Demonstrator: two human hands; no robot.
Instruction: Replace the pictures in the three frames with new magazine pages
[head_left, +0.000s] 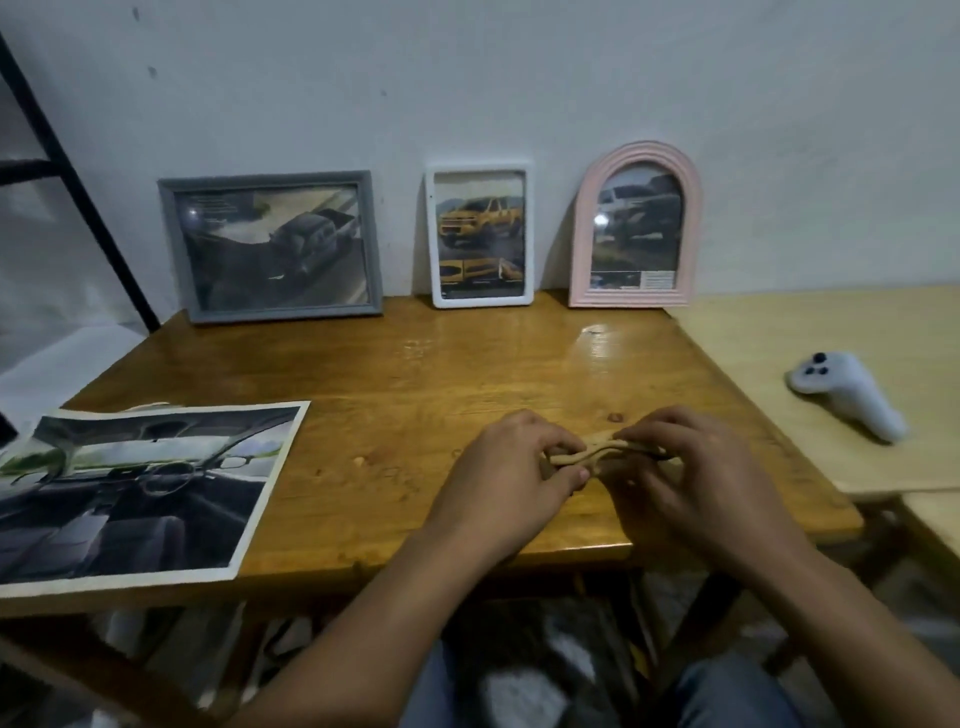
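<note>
Three frames lean against the wall at the back of the brown table (395, 374): a grey landscape frame (270, 247) with a dark truck picture, a white frame (480, 236) with a yellow truck picture, and a pink arched frame (635, 228) with a dark vehicle picture. A magazine page (135, 493) showing a car interior lies flat at the table's left front. My left hand (511, 467) and my right hand (691, 467) meet near the front edge, both pinching a small, thin tan object (597, 453); what it is cannot be told.
A white hand controller (847, 397) lies on a lighter wooden table (810, 332) that abuts on the right. A black metal rack leg (78, 192) stands at the far left. My knees show below the table's front edge.
</note>
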